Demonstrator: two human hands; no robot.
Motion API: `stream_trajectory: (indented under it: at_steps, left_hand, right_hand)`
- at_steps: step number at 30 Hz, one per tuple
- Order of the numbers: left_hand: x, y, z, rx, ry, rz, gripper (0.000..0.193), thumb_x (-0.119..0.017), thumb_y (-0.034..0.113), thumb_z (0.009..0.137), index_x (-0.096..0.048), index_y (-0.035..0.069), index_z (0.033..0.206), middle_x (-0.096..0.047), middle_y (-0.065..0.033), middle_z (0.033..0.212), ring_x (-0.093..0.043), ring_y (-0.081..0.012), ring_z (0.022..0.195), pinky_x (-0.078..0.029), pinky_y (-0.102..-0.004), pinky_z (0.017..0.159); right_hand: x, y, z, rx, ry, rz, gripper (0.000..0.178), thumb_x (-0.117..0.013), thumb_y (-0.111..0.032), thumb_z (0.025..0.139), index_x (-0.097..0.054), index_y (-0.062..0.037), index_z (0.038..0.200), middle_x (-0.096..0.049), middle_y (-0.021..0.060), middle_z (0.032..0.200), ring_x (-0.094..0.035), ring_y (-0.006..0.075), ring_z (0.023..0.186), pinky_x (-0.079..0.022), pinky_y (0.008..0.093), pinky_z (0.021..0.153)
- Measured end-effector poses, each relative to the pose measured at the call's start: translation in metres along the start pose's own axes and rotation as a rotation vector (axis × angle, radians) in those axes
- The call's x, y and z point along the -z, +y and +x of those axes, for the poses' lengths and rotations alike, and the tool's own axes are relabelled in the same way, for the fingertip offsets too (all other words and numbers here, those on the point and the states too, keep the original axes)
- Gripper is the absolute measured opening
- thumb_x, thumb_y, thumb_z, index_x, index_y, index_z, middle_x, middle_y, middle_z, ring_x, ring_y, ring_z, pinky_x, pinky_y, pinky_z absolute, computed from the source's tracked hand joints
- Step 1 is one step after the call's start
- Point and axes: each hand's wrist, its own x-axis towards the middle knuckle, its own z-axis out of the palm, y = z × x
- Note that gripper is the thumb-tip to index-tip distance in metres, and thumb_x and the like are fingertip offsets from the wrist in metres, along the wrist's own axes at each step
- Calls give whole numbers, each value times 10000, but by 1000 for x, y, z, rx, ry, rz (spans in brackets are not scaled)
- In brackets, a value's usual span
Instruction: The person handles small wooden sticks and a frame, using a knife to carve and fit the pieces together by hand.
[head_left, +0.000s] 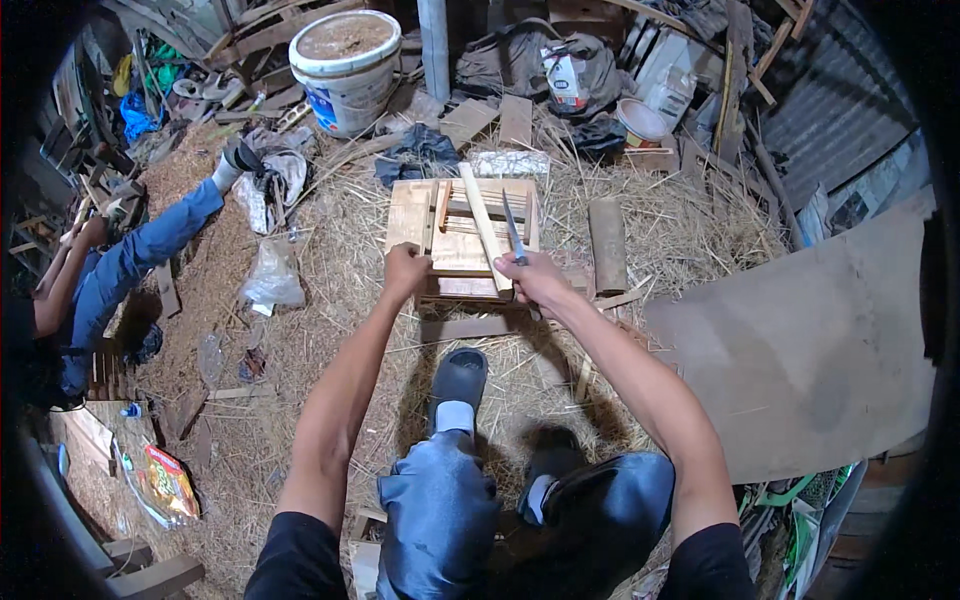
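In front of me on the straw stands a low wooden box-like bench (462, 258) with a pale top. My right hand (540, 280) is closed round a knife (516, 228), its blade pointing away from me. A long pale wooden strip (482, 218) lies slanting over the bench, its near end against the right thumb and fingers. My left hand (406, 268) is closed at the bench's left edge; what its fingers hold is hidden. Several thin wood slats (480, 224) lie on the bench top beneath the strip.
A white bucket (345, 80) filled with brownish matter stands behind at left. Another person's jeans leg (150, 255) reaches in from the left. A large flat grey-brown sheet (800, 345) lies at right. Wood scraps, a board (607, 245) and a clear plastic bag (272, 275) litter the straw.
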Motion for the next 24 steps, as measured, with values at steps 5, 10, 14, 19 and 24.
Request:
stream_trajectory:
  at_steps: [5,10,14,19,24]
  left_hand:
    - [16,13,-16,237,-265,-615,180,-648,132,795,-633,-2,914,-645,-54,779,-593,-135,643,-459,-258,567]
    - [26,30,-28,290,-400,-791,286,-655,160,808,-576,15,1042,-643,-61,863,-602,-124,751,-478,-247,634]
    - [14,38,-30,168,-473,-691,273,-665,163,807,-557,31,1021,-641,-46,875,-563,-86,704,-426,-223,573]
    - [-17,70,-38,137,-647,-670,249,-662,164,817,-542,61,1010,-624,-15,879,-530,-60,722,-400,-208,595]
    - [-43,85,-55,144,-764,-748,263,-664,168,818,-540,62,1024,-604,-4,874,-526,-75,754,-405,-214,662]
  right_hand:
    - [-7,5,7,6,-16,32,317,-664,-275,814,-562,-14,962,-465,-1,623,-402,85,473,-348,255,407]
    - [-5,9,6,10,56,115,326,-658,-264,821,-545,-13,996,-464,-2,640,-397,80,487,-344,242,407]
    - [12,22,12,-21,331,203,307,-625,-245,850,-531,-13,1026,-416,-19,621,-351,66,474,-327,232,396]
    - [50,77,22,-212,676,198,308,-656,-247,816,-578,48,857,-558,108,666,-495,186,496,-397,341,404]
    - [77,97,1,43,681,-484,324,-590,-286,857,-613,34,900,-645,152,841,-456,174,425,-375,323,378]
